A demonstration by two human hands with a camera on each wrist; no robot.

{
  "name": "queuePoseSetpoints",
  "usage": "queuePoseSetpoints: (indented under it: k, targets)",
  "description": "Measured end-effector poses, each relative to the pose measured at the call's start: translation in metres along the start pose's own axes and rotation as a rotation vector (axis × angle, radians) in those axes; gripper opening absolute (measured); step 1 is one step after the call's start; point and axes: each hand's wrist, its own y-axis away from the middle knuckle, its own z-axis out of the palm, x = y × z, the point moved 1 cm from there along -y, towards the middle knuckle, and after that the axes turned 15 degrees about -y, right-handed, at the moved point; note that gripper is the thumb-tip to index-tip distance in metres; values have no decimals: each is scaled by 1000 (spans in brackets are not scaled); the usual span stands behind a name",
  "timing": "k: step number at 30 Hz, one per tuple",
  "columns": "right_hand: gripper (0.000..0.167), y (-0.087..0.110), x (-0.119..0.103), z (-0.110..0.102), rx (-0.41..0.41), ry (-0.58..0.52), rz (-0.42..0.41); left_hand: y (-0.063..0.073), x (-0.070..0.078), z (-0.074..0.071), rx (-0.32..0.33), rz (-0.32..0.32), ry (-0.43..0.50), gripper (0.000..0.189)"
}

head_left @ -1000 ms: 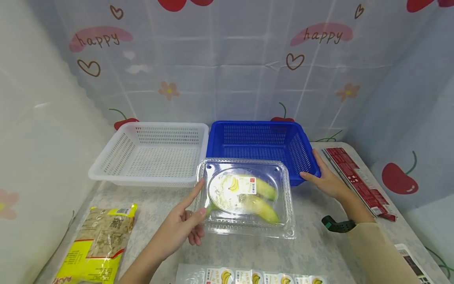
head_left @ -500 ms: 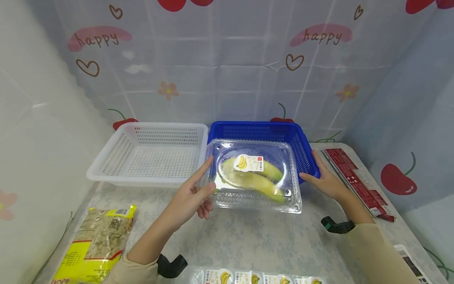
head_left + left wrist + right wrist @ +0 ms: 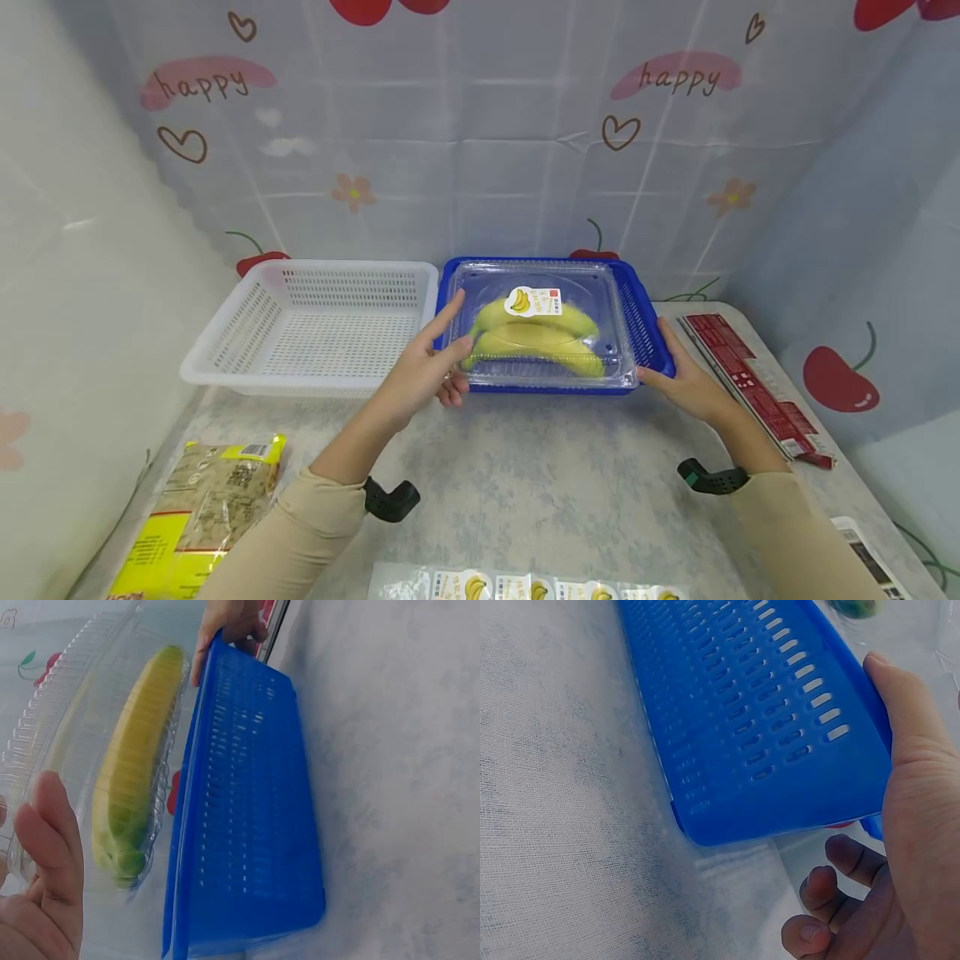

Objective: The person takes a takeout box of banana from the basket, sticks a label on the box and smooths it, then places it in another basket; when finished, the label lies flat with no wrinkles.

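Observation:
A clear plastic clamshell box (image 3: 533,302) with a banana label on its lid holds bananas (image 3: 536,340). My left hand (image 3: 420,367) grips the box by its left side, thumb toward the front. The box is over the blue basket (image 3: 651,337) and covers most of its opening. In the left wrist view, the banana box is above the basket's rim, with a gap showing between them. My right hand (image 3: 690,387) holds the basket's front right corner. In the right wrist view, the thumb (image 3: 907,705) lies along the rim and the other fingers curl beside the corner.
A white basket (image 3: 300,382) stands left of the blue one. A yellow bag of tan pieces (image 3: 198,517) lies at the front left, red flat packages (image 3: 753,379) at the right edge. A sheet of banana labels (image 3: 525,587) lies at the front. A printed curtain hangs behind.
My left hand has carried the banana box away from me and slightly right, from in front of the blue basket to over it. My right hand stays on the basket corner.

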Motion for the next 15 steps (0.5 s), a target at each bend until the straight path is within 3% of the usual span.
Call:
queuePoseSetpoints:
  k: [15]
  targets:
    - [103,0,1,-1,-15,-60,-7,-52,4,8,26,-55,-13,60]
